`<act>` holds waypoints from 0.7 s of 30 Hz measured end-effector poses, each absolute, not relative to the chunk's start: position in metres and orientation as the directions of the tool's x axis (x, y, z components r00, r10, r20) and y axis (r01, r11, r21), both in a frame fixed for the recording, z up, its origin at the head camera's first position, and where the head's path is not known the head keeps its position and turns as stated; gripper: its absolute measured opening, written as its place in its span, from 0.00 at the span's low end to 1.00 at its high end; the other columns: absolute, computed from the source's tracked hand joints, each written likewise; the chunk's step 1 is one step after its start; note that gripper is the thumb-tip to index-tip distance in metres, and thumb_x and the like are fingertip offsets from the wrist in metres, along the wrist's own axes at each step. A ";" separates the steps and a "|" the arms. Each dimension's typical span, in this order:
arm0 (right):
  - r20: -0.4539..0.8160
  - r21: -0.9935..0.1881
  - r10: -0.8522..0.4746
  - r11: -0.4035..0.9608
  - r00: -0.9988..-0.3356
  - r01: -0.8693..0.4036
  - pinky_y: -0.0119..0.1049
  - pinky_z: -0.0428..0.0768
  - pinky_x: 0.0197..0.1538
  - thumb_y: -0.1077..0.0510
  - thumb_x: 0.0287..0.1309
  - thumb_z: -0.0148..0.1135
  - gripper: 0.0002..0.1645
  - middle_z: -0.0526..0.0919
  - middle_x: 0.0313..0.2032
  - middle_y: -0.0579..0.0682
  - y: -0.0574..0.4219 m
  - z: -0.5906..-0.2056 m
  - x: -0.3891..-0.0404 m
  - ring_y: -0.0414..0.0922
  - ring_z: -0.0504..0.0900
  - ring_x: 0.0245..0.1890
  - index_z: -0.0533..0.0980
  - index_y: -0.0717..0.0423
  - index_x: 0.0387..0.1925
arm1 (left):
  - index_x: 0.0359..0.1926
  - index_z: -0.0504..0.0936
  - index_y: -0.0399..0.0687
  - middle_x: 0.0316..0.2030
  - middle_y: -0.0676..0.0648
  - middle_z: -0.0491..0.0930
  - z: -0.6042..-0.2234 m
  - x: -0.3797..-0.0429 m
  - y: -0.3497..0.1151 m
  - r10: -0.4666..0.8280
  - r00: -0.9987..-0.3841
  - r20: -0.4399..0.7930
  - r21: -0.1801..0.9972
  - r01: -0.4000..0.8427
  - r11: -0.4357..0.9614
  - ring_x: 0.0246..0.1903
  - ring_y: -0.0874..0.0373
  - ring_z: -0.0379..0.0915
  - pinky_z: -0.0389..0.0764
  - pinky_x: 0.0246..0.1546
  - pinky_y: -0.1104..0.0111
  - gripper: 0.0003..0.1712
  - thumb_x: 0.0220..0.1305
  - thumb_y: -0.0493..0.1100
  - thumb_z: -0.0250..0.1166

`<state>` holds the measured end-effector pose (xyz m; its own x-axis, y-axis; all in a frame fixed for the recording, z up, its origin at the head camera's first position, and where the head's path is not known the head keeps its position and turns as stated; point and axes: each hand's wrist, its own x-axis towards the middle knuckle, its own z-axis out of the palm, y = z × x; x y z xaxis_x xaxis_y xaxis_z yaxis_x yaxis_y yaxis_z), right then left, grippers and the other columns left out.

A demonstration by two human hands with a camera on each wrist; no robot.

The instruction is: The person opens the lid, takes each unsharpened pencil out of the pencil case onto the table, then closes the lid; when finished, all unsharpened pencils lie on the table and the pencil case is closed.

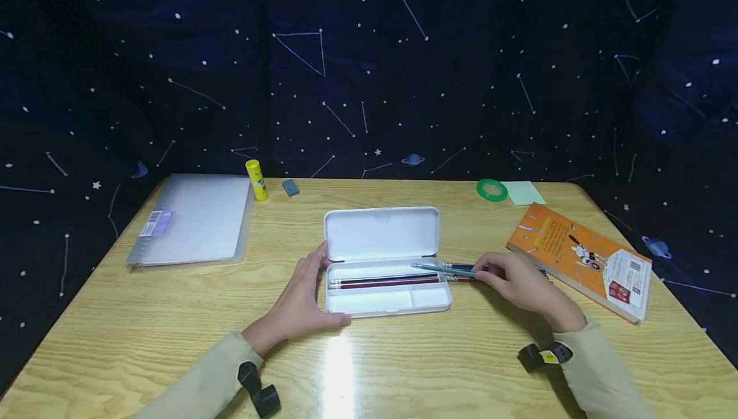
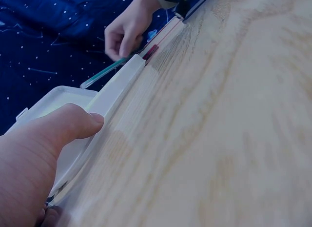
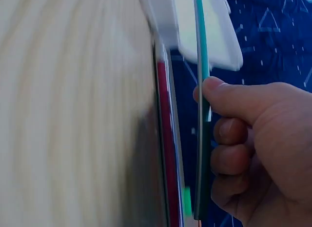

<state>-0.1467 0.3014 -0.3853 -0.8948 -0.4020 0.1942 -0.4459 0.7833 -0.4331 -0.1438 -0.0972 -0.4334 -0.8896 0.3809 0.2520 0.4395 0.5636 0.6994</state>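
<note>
A white pencil case (image 1: 380, 233) lies with its lid up mid-table. My left hand (image 1: 300, 303) holds its left end, the thumb on the front edge and the fingers toward the back; in the left wrist view the thumb (image 2: 73, 122) presses the case's rim. Red and dark pencils (image 1: 386, 283) lie in the long compartment. Between thumb and fingers, my right hand (image 1: 513, 281) pinches a slim teal-green pen (image 1: 426, 269), whose tip reaches over the case's right part. More pencils (image 1: 458, 266) lie right of the case, partly hidden under that hand.
An orange book (image 1: 567, 239) lies beyond my right hand. Farther back are green tape (image 1: 492, 190) and pale sticky notes (image 1: 523, 193). To the left lie a clear-covered notebook (image 1: 196, 220), a yellow glue stick (image 1: 257, 180) and a blue-grey eraser (image 1: 291, 187). A dark starry cloth hangs behind the table.
</note>
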 end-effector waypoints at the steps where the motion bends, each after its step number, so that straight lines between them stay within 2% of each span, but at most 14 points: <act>1: 0.195 -0.431 -0.394 0.788 -0.898 -0.439 0.27 0.63 0.23 0.57 0.59 0.64 0.03 0.67 0.18 0.35 0.306 -0.386 -0.144 0.30 0.62 0.19 0.81 0.52 0.31 | 0.76 0.43 0.45 0.54 0.49 0.69 -0.433 -0.143 -0.098 0.384 -0.889 0.250 0.697 0.440 0.566 0.55 0.56 0.60 0.70 0.58 0.55 0.77 0.30 0.56 0.82; 9: 0.130 -0.495 -0.403 0.765 -0.906 -0.411 0.28 0.66 0.19 0.63 0.60 0.63 0.04 0.69 0.17 0.37 0.350 -0.386 -0.131 0.29 0.66 0.15 0.80 0.50 0.33 | 0.76 0.43 0.45 0.55 0.49 0.69 -0.433 -0.144 -0.100 0.384 -0.890 0.246 0.700 0.437 0.565 0.56 0.55 0.61 0.71 0.59 0.55 0.77 0.30 0.58 0.81; 16: 0.214 -0.359 -0.409 0.811 -0.887 -0.461 0.26 0.60 0.19 0.66 0.51 0.68 0.09 0.65 0.17 0.33 0.362 -0.387 -0.131 0.27 0.58 0.17 0.79 0.48 0.27 | 0.76 0.44 0.46 0.55 0.49 0.68 -0.433 -0.146 -0.098 0.383 -0.892 0.239 0.703 0.431 0.566 0.55 0.56 0.62 0.73 0.57 0.58 0.77 0.30 0.57 0.82; 21: 0.190 -0.346 -0.417 0.819 -0.889 -0.458 0.26 0.59 0.20 0.64 0.51 0.69 0.09 0.65 0.16 0.33 0.361 -0.390 -0.132 0.27 0.58 0.17 0.79 0.47 0.28 | 0.76 0.43 0.46 0.55 0.49 0.68 -0.433 -0.146 -0.097 0.384 -0.894 0.231 0.697 0.428 0.576 0.54 0.56 0.62 0.74 0.56 0.60 0.76 0.30 0.56 0.82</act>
<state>-0.1319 0.3605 -0.3896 -0.8887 -0.4173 0.1901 -0.4584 0.8188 -0.3456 -0.1459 -0.0973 -0.4331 -0.8939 0.3838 0.2315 0.4276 0.5756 0.6971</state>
